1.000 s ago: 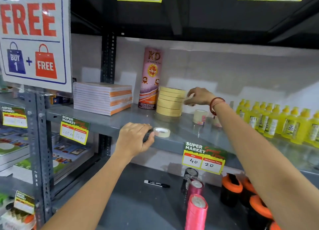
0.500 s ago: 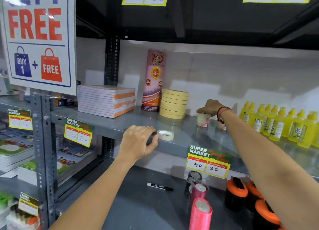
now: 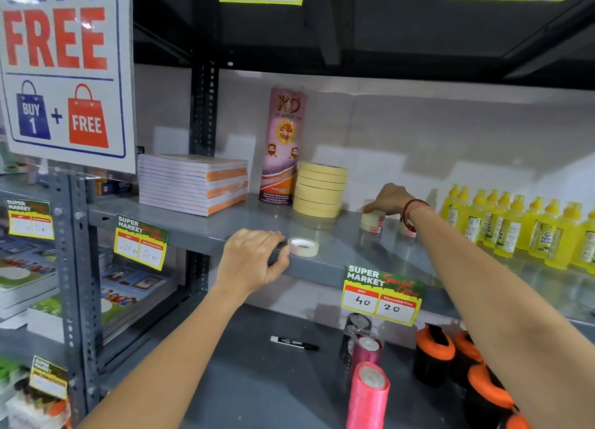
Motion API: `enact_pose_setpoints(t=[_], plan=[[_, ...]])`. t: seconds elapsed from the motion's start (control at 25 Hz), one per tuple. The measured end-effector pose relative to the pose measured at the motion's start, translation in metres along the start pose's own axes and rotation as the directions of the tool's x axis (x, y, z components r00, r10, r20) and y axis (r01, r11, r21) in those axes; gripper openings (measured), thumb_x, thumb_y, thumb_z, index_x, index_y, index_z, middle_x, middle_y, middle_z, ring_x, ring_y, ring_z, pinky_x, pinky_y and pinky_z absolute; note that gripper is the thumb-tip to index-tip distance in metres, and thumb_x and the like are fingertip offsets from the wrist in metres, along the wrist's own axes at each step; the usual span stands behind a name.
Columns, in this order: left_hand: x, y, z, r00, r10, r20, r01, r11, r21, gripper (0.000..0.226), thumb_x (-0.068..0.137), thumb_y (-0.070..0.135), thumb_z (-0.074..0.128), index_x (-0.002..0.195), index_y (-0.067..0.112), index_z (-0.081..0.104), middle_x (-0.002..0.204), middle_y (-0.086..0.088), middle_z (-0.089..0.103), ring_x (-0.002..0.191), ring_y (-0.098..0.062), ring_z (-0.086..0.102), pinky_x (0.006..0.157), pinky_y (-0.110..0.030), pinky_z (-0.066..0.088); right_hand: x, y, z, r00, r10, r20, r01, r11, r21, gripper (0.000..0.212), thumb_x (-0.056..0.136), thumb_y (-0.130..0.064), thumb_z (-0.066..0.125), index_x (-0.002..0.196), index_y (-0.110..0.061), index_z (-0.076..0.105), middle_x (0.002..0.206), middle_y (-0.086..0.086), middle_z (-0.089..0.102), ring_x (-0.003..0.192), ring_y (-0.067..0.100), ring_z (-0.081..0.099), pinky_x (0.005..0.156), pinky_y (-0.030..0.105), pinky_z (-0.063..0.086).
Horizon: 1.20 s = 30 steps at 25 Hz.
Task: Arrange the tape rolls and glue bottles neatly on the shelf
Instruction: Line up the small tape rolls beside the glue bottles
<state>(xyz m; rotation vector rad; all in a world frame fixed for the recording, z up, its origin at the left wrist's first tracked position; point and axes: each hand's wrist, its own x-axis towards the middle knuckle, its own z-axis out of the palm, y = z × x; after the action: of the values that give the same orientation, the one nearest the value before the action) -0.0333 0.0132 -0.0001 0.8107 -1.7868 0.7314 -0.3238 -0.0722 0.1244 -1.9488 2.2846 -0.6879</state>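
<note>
The right hand [image 3: 388, 200] rested fingers-down on top of a small tape roll [image 3: 370, 221] deep on the shelf [image 3: 225, 227]; whether it gripped the roll could not be told. The left hand [image 3: 252, 261] curled over the shelf's front edge, thumb touching a loose tape roll [image 3: 303, 246] lying flat at the lip.

Step in hand, judged: gathering stray rolls toward the tape stack [image 3: 320, 189]. The next move called for drawing the edge roll inward, since it could tip off. Open shelf lay between the stack and the glue bottles [image 3: 508, 224], which stood in rows at right.
</note>
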Motion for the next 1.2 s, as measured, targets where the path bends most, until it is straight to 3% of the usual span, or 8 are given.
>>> enact_pose_setpoints(t=[0.2,0.28,0.4,0.48,0.64,0.8,0.92,1.2], plan=[[0.001,0.001,-0.001,1.000,0.004,-0.012,-0.004,1.000,-0.003,0.042,0.083,0.029,0.043,0.074,0.003,0.075,0.070,-0.007,0.076,0.059,-0.022,0.071,0.053,-0.029,0.051,-0.029,-0.031,-0.003,0.949,-0.216,-0.228,0.204,0.976,-0.075,0.061,0.076,-0.041,0.073,0.116,0.001,0.054,0.122,0.020,0.057,0.113,0.033,0.054,0.090,0.037,0.045],[0.001,0.002,-0.002,1.000,0.000,-0.016,0.000,1.000,-0.005,0.043,0.083,0.029,0.043,0.074,0.002,0.075,0.069,-0.007,0.075,0.058,-0.021,0.071,0.052,-0.031,0.051,-0.057,-0.058,-0.006,0.907,-0.422,-0.024,0.421,0.900,0.111,0.055,0.075,-0.039,0.074,0.119,-0.010,0.058,0.120,0.015,0.063,0.108,0.025,0.060,0.092,0.034,0.048],[0.001,0.003,-0.003,1.000,-0.004,-0.015,0.004,1.000,-0.003,0.043,0.084,0.029,0.043,0.073,0.002,0.074,0.064,-0.008,0.073,0.055,-0.023,0.069,0.050,-0.032,0.050,-0.100,-0.085,0.006,0.673,-0.554,0.490,0.518,0.826,0.224,0.044,0.076,-0.037,0.073,0.117,-0.031,0.056,0.124,0.003,0.061,0.107,0.011,0.058,0.094,0.023,0.047],[0.001,0.003,-0.004,1.000,-0.008,-0.007,0.008,1.000,-0.011,0.043,0.084,0.029,0.042,0.073,0.002,0.074,0.062,-0.008,0.072,0.053,-0.025,0.067,0.050,-0.032,0.050,-0.110,-0.088,0.019,0.634,-0.565,0.528,0.555,0.808,0.198,0.042,0.079,-0.027,0.072,0.119,-0.025,0.058,0.119,0.006,0.062,0.101,0.011,0.056,0.089,0.022,0.044],[0.000,0.003,-0.003,1.000,-0.011,-0.010,0.011,1.000,-0.010,0.043,0.083,0.028,0.043,0.074,0.001,0.075,0.066,-0.008,0.074,0.056,-0.024,0.069,0.053,-0.031,0.051,-0.093,-0.079,0.011,0.760,-0.583,0.289,0.553,0.812,0.185,0.037,0.078,-0.027,0.074,0.111,-0.013,0.066,0.096,0.004,0.066,0.087,0.014,0.058,0.069,0.016,0.043],[0.001,0.003,-0.003,1.000,-0.011,0.007,0.011,1.000,-0.025,0.042,0.083,0.028,0.043,0.075,0.001,0.075,0.068,-0.008,0.075,0.057,-0.022,0.070,0.053,-0.031,0.052,-0.043,-0.042,-0.019,0.944,-0.224,-0.242,0.247,0.967,0.069,0.039,0.074,-0.033,0.071,0.094,0.000,0.066,0.088,0.018,0.062,0.080,0.026,0.054,0.065,0.032,0.050],[0.001,0.003,-0.003,0.999,-0.011,0.031,0.011,1.000,-0.021,0.043,0.084,0.028,0.043,0.077,0.002,0.076,0.070,-0.008,0.075,0.059,-0.023,0.071,0.054,-0.030,0.052,-0.021,-0.020,-0.018,0.973,-0.052,-0.225,0.061,0.997,0.036,0.032,0.072,-0.030,0.068,0.066,-0.002,0.053,0.079,0.018,0.053,0.074,0.027,0.050,0.045,0.026,0.035],[0.001,0.002,-0.004,0.998,-0.020,0.059,0.022,0.999,-0.028,0.043,0.084,0.028,0.043,0.077,0.002,0.076,0.071,-0.007,0.076,0.060,-0.022,0.071,0.055,-0.030,0.053,-0.003,-0.011,-0.008,0.989,-0.033,-0.143,0.041,0.998,0.054,0.032,0.073,-0.033,0.070,0.082,-0.003,0.063,0.077,0.013,0.060,0.073,0.026,0.055,0.044,0.022,0.032]])
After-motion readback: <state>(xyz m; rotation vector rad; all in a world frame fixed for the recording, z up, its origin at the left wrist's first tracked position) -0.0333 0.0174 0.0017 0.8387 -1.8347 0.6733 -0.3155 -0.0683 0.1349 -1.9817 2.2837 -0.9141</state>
